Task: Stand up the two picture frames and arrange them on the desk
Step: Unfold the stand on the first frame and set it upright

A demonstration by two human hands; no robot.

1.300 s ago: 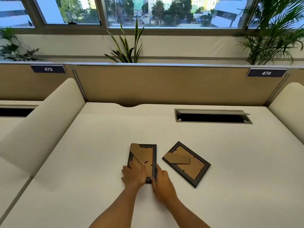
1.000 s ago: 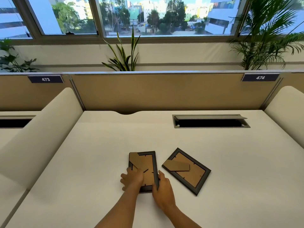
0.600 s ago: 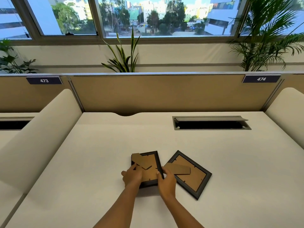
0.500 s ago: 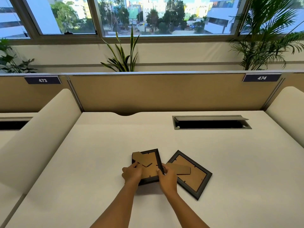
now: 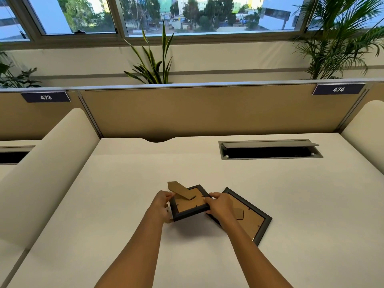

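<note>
Two black picture frames with brown cardboard backs are on the white desk (image 5: 207,167). The left frame (image 5: 190,203) is lifted and tilted, back side up, with its cardboard stand leg (image 5: 180,191) swung out. My left hand (image 5: 161,205) grips its left edge and my right hand (image 5: 219,205) grips its right edge. The right frame (image 5: 251,218) lies flat, face down, just right of my right hand, which covers part of it.
A cable slot with a raised grey lid (image 5: 270,149) sits at the back right of the desk. A tan partition (image 5: 207,111) closes the back; rounded white dividers (image 5: 47,161) flank both sides. Plants stand behind the partition.
The left frame has come up off the desk, tilting and turning in both hands, and its stand leg has swung outward. The right frame has not moved.
</note>
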